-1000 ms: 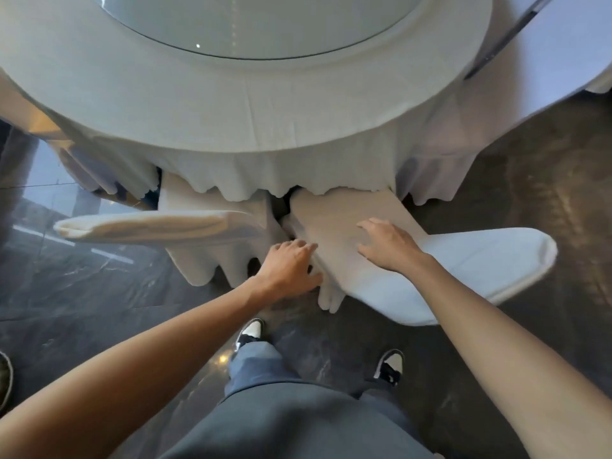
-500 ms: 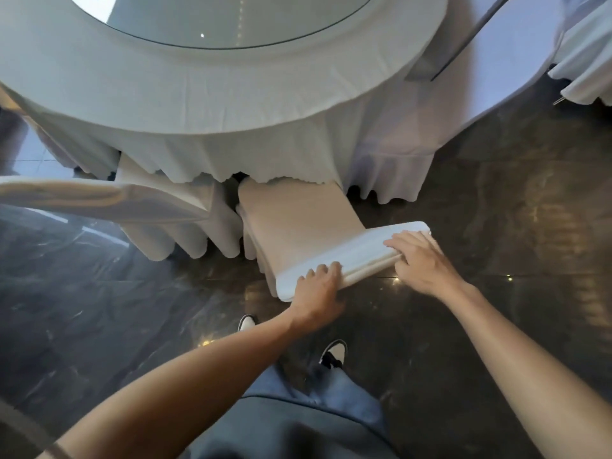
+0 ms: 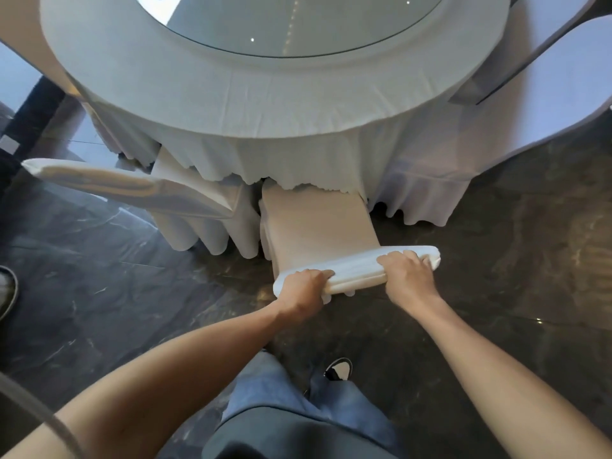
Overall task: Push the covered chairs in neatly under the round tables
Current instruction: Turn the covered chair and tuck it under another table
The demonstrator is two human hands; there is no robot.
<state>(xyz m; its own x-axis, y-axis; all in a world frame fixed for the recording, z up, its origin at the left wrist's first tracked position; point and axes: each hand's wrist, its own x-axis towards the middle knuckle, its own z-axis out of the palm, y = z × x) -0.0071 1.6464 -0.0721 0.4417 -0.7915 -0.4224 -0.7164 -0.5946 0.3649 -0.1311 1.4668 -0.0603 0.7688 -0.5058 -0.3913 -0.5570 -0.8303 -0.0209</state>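
A white-covered chair (image 3: 314,223) stands in front of me, its seat partly tucked beneath the hanging cloth of the round table (image 3: 265,104). My left hand (image 3: 301,293) grips the left end of the chair's top rail. My right hand (image 3: 409,276) grips the rail toward its right end. A second covered chair (image 3: 132,190) stands to the left, its back angled away and its seat also under the cloth. The front legs of both chairs are hidden.
A glass turntable (image 3: 281,21) lies on the table top. Another cloth-covered table or chair (image 3: 546,77) is at the upper right. Dark polished stone floor (image 3: 496,260) surrounds me. A shoe (image 3: 6,289) shows at the left edge; my own foot (image 3: 339,369) is below the chair.
My hands went from the seat and side of the chair to its top rail, then closed around it. The chair now stands square to the table.
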